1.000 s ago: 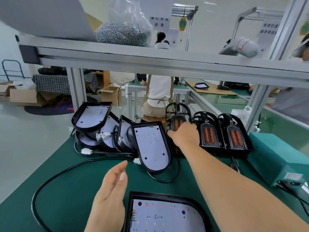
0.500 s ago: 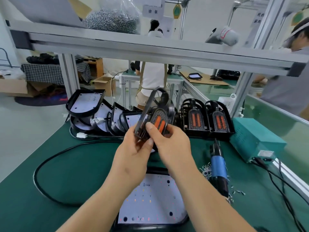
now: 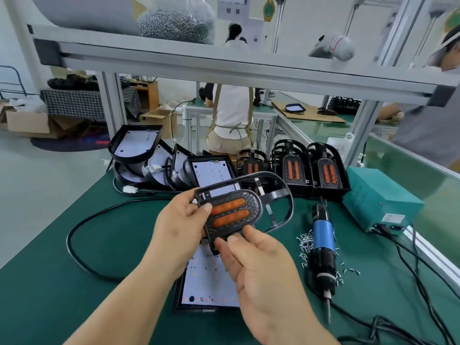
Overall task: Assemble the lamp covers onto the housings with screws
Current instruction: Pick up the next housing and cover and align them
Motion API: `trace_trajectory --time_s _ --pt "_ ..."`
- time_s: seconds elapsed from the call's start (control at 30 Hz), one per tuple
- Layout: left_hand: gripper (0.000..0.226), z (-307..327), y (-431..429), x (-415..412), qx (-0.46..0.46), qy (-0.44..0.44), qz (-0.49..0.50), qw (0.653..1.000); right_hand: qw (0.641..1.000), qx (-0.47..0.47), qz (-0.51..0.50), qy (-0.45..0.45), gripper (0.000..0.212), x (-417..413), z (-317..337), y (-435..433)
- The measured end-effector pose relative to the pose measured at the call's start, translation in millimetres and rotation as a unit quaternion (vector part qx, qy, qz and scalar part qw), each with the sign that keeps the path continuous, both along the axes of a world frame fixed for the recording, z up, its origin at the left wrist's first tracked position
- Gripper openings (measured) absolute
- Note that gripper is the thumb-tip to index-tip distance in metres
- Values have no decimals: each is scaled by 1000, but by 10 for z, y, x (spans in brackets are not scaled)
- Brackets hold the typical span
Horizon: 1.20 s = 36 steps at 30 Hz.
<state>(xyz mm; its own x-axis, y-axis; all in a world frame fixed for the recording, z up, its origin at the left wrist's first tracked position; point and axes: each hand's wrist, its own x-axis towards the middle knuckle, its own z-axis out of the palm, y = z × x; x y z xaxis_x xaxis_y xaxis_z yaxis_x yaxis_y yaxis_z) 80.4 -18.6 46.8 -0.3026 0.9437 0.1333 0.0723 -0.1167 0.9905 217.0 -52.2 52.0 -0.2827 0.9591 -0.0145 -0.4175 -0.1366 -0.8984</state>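
Your left hand (image 3: pixel 179 220) grips lamp cover (image 3: pixel 236 212) at left edge, thumb on face. Your right hand (image 3: pixel 258 260) pinches near edge. Hands close together, cover between them, held tilted in air above open housing (image 3: pixel 206 282) on bench, likely for alignment before seating. Electric screwdriver (image 3: pixel 322 235) and loose screws (image 3: pixel 305 241) lie to right, handy for fastening.

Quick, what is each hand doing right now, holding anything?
The left hand grips the lamp cover by its left edge.
The right hand pinches the same cover's lower edge.
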Motion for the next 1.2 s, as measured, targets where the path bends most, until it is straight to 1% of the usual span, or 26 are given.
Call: trace_trajectory --time_s 0.07,0.13,0.23,0.27,0.3,0.33,0.37,0.4,0.43,0.47,0.53,0.57,0.63,0.7,0.73,0.83,0.9,1.0,1.2 --pt "31 -48 -3 2 -9 28 20 999 1000 11 7 -1 30 -15 -19 -41" --pt "32 -70 -9 -2 -12 45 28 999 999 27 9 -19 35 -9 -23 -67" --pt "51 -35 -22 -58 -23 95 46 994 998 18 -20 -48 59 24 -39 -68" --pt "56 -25 -20 -98 -36 96 44 994 997 20 -40 -63 56 47 -35 -59" --pt "55 -19 -19 -137 -48 92 33 994 993 40 -62 -90 44 72 -39 -35" --pt "52 -19 -31 -173 -62 92 20 994 982 86 -93 -139 31 115 -54 0" --pt "48 -29 -47 -203 -76 99 6 992 956 157 -133 -207 20 173 -75 51" --pt "44 -39 -67 -228 -89 109 -8 990 914 235 -171 -282 15 243 -80 108" --pt "42 -44 -95 -242 -101 117 -23 988 868 297 -190 -351 15 308 -76 172" --pt "39 -40 -128 -248 -112 123 -34 986 830 335 -176 -411 25 357 -77 232" --pt "31 -34 -187 -236 -120 138 -50 982 790 351 -84 -496 51 408 -102 318" --pt "28 -37 -200 -222 -118 163 -50 978 772 351 -40 -528 61 425 -135 351" --pt "29 -42 -216 -201 -120 271 -21 955 737 359 -3 -573 67 449 -200 388" --pt "36 -21 -244 -151 -119 381 29 916 729 366 3 -578 71 467 -228 398" --pt "40 -19 -258 -131 -115 413 49 902 731 371 3 -574 75 477 -237 401" --pt "42 -44 -292 -118 -117 457 61 880 727 381 15 -570 83 506 -279 385" --pt "42 -67 -315 -150 -124 451 60 882 716 388 21 -579 82 503 -308 361" --pt "39 -93 -345 -192 -121 418 60 898 707 394 23 -586 81 492 -335 339" --pt "41 -215 -369 -231 -97 371 33 923 722 389 36 -571 75 503 -368 379"
